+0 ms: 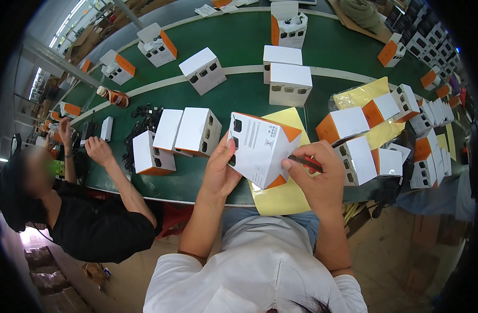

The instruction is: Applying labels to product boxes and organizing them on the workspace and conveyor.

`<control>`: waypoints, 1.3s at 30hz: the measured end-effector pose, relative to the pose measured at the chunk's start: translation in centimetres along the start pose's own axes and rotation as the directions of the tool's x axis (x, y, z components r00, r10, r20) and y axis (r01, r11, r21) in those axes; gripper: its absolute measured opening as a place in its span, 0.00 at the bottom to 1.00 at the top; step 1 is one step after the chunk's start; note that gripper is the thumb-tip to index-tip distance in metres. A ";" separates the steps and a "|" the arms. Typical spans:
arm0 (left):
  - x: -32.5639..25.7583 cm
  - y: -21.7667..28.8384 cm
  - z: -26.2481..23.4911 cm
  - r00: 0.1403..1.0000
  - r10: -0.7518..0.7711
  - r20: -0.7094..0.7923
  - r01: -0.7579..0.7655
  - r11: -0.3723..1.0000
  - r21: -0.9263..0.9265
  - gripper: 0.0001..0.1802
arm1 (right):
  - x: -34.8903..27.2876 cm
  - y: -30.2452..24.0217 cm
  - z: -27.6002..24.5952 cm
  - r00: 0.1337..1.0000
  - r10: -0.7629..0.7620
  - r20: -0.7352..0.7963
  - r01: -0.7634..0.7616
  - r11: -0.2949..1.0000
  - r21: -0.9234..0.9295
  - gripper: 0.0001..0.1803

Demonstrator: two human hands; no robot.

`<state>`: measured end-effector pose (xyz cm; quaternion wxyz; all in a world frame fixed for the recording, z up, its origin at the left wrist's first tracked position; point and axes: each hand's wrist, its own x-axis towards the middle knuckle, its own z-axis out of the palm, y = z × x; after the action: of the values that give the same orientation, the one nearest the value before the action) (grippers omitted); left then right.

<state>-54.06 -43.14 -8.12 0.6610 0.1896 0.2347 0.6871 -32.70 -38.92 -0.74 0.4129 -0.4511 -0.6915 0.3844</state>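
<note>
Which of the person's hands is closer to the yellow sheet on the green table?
Right. The right hand, holding a red tool, hovers over the yellow sheet. The left hand grips the box just left of the sheet.

The person wears a white shirt with short sleeves and blue jeans. Both arms are bare below the sleeves (no watch, no rings to see), and some dark hair shows at the bottom edge.
</note>
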 end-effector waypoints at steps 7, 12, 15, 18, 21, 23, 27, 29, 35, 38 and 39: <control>-0.8 0.1 -0.7 0.999 -0.037 0.019 0.039 0.997 -0.074 0.31 | 0.6 1.1 -0.1 0.993 0.108 0.056 -0.090 0.962 -0.260 0.33; 0.9 4.0 1.3 0.964 0.232 0.127 -0.259 0.735 0.626 0.34 | -0.4 7.2 1.7 0.949 0.248 0.194 -0.287 0.936 0.203 0.29; 3.8 6.5 6.8 0.851 0.279 0.445 -0.261 -0.511 0.819 0.37 | -1.5 8.5 2.3 0.941 0.294 0.169 -0.331 0.907 0.260 0.23; 9.7 5.7 4.4 0.880 0.263 0.397 -0.091 -0.725 0.683 0.35 | -2.3 8.4 2.3 0.943 0.265 0.202 -0.316 0.904 0.288 0.20; 12.4 4.3 2.4 0.951 0.172 0.257 0.035 -0.886 0.463 0.36 | -2.4 8.0 1.8 0.938 0.232 0.258 -0.302 0.913 0.275 0.19; 12.9 5.0 1.5 0.957 0.195 0.217 0.073 -0.880 0.470 0.34 | -2.8 8.3 1.7 0.940 0.185 0.286 -0.282 0.894 0.349 0.20; 13.4 11.7 4.2 0.980 0.171 0.098 0.111 -0.889 0.445 0.33 | -3.3 8.8 0.4 0.927 0.156 0.341 -0.282 0.889 0.360 0.18; 15.7 15.7 1.4 0.959 0.274 0.069 0.222 -0.881 0.417 0.40 | -3.2 8.2 -0.1 0.912 0.184 0.368 -0.305 0.902 0.305 0.16; 19.6 18.0 -3.0 0.990 0.025 -0.137 0.098 -0.822 0.561 0.52 | -3.4 6.8 -0.6 0.907 0.192 0.376 -0.286 0.934 0.213 0.12; 16.8 18.7 -2.1 0.961 0.187 0.205 0.037 -0.818 0.574 0.48 | -3.8 6.7 -1.4 0.914 0.210 0.348 -0.294 0.932 0.211 0.12; 15.0 19.4 -0.2 0.932 0.238 0.275 0.012 -0.777 0.629 0.43 | -3.7 6.6 -1.6 0.938 0.148 0.313 -0.211 0.962 0.176 0.13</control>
<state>-70.94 -28.52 2.08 -0.0938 0.6687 0.7254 0.1336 -28.22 -40.21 -6.97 0.3119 -0.4045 -0.6577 0.5537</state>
